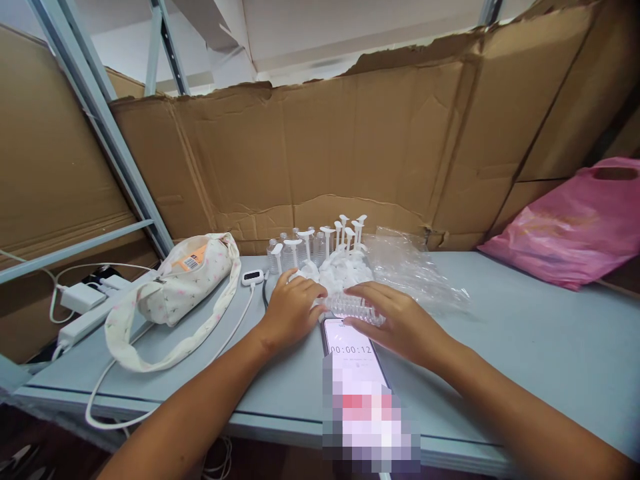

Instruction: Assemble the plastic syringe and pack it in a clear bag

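My left hand (293,305) rests curled on a small heap of white pump caps (340,272), its fingers closed over one of them. My right hand (395,319) lies over a small clear ribbed plastic bottle (350,307) that lies on its side, fingers wrapped on it. Just behind stand several small clear bottles with white pump tops (320,243). A phone (353,350) with a running timer lies on the table directly under my hands.
A floral fabric bag (187,283) with a strap lies left. White cables and chargers (80,300) sit at the far left. Crumpled clear plastic wrap (415,267) lies right of the bottles, a pink plastic bag (575,227) at far right. Cardboard walls (350,147) surround the grey table (525,333).
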Tool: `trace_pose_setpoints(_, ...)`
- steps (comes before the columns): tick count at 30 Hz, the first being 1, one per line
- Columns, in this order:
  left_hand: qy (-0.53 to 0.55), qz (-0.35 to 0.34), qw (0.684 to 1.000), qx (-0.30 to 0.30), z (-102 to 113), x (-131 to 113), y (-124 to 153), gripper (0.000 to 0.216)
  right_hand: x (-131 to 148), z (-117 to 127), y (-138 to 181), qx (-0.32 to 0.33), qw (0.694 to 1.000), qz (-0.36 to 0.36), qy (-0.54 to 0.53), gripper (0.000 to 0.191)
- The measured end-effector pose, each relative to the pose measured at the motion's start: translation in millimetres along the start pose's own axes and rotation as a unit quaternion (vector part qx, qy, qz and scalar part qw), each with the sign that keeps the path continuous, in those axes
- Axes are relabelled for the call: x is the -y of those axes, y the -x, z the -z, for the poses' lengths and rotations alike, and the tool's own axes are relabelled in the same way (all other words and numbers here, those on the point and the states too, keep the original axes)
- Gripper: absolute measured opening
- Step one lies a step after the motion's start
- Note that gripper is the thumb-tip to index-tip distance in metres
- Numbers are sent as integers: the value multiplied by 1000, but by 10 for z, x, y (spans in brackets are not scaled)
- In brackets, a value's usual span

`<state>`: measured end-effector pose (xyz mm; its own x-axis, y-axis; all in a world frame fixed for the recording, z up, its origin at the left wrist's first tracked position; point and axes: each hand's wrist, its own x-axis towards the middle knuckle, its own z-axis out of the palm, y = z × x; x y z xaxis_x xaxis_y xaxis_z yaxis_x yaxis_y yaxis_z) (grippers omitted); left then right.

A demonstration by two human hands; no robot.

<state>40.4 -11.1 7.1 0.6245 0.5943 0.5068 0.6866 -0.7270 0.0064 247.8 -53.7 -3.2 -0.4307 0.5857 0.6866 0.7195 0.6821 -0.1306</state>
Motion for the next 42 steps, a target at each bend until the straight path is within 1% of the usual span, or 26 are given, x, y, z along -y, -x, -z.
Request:
trace_pose_setpoints(2, 10, 0, 1000, -21, 23, -3, -3, 17, -4, 3, -3, -13, 1000, -7, 2, 31)
trace_pose_setpoints(3, 13, -3, 1000, -27, 29, -7, -3, 22, -9, 7, -5, -17, 1000, 2, 10, 32)
trace_pose_setpoints(5, 14, -10, 1000, -21, 25, -18, 0, 36, -18, 23, -8, -21, 998, 43, 31, 32)
trace_pose_setpoints(6, 12, -16, 1000, -9, 17, -23, 2, 41, -21, 33, -8, -21, 996, 70, 41, 32)
trace_pose_setpoints(9, 0, -38, 998, 40, -19, -30, 12, 37, -14, 60, -3, -15, 988, 138, 62, 32)
trace_pose_setpoints(11, -15, -38, 998, 38, -31, -30, 19, 30, 15, 67, 3, -18, 989, 137, 55, 32)
trace_pose_setpoints(13, -36, -30, 999, 4, -28, -31, 25, 27, 64, 58, 6, -42, 995, 90, 19, 33)
trace_pose_setpoints(15, -57, -27, 997, -32, -17, -31, 31, 27, 120, 36, 3, -63, 997, 12, -37, 34)
trace_pose_setpoints(17, -77, -31, 995, -55, -11, -29, 37, 26, 165, 7, -6, -65, 990, -79, -96, 34)
trace_pose_setpoints(19, -97, -39, 992, -65, -15, -27, 44, 24, 185, -14, -19, -53, 970, -170, -165, 35)
trace_pose_setpoints(21, -114, -45, 990, -68, -28, -26, 51, 23, 178, -7, -39, -30, 935, -255, -246, 39)
trace_pose_setpoints(23, -127, -49, 988, -68, -43, -29, 56, 23, 159, 39, -64, 11, 896, -312, -316, 47)
trace_pose_setpoints(24, -132, -51, 988, -67, -48, -30, 56, 23, 152, 73, -78, 38, 882, -327, -337, 50)
trace_pose_setpoints(25, -136, -52, 987, -67, -49, -31, 54, 24, 147, 112, -90, 67, 875, -332, -347, 52)
trace_pose_setpoints(26, -140, -52, 986, -68, -45, -29, 50, 25, 148, 150, -101, 94, 876, -323, -344, 50)
trace_pose_setpoints(27, -144, -50, 986, -73, -34, -23, 43, 26, 153, 182, -109, 115, 887, -305, -328, 45)
trace_pose_setpoints(28, -147, -45, 985, -82, -17, -13, 34, 27, 161, 206, -114, 126, 903, -281, -299, 38)
trace_pose_setpoints(29, -150, -36, 984, -95, 6, 4, 23, 29, 169, 219, -116, 125, 922, -256, -260, 33)
trace_pose_setpoints(31, -156, -2, 980, -125, 63, 56, 0, 33, 178, 215, -112, 93, 956, -219, -174, 27)
trace_pose_setpoints(33, -164, 54, 974, -144, 118, 131, -22, 36, 165, 193, -103, 46, 969, -216, -107, 28)
trace_pose_setpoints(35, -176, 117, 968, -133, 154, 217, -40, 34, 135, 177, -96, 2, 969, -234, -80, 32)
trace_pose_setpoints(37, -186, 165, 964, -95, 165, 297, -54, 33, 101, 173, -93, -37, 961, -258, -92, 35)
trace_pose_setpoints(39, -189, 191, 962, -48, 153, 359, -66, 33, 73, 168, -92, -66, 950, -273, -133, 34)
trace_pose_setpoints(42, -176, 205, 963, 8, 105, 416, -75, 35, 42, 134, -90, -91, 932, -283, -206, 31)
